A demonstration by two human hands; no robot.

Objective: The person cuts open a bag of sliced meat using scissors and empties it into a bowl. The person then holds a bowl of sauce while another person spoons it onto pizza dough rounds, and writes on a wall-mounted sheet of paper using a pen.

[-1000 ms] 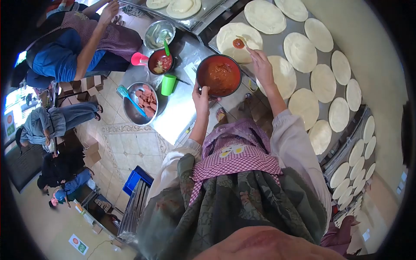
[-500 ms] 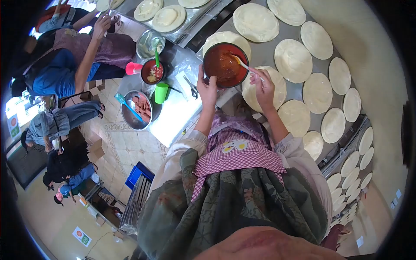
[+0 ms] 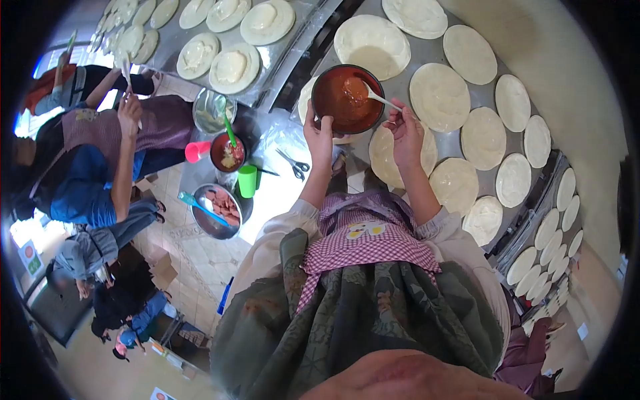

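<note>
1. Head view: the left hand (image 3: 320, 135) grasps the sauce bowl (image 3: 315, 92), fingers clasped on its near-left rim; in this view the bowl overlaps the left corner of the grey tabletop (image 3: 450, 143).
2. The right hand (image 3: 408, 137) pinches the handle of a white spoon (image 3: 385, 101) in its fingertips; the spoon's head is in the bowl, at the red sauce (image 3: 339, 107).
3. Done, as far as shows: dough discs (image 3: 483, 139) are laid out across the grey tabletop to its far edge, and the bowl holds sauce.
4. Not done, judging by colour: the discs in plain sight look pale, with no red sauce I can make out. Those behind the bowl and right hand are partly hidden, so I cannot tell there.
5. On the silver tabletop (image 3: 270, 193), scissors (image 3: 293, 162) lie towards the right edge. A steel bowl (image 3: 202, 220) of pink pieces (image 3: 221, 202) sits by the near-left edge, apparently untouched, with a green cup (image 3: 247, 181) just beside it.
6. On the other table (image 3: 168, 41), discs with raised middles (image 3: 235, 68) lie near its near edge.
</note>
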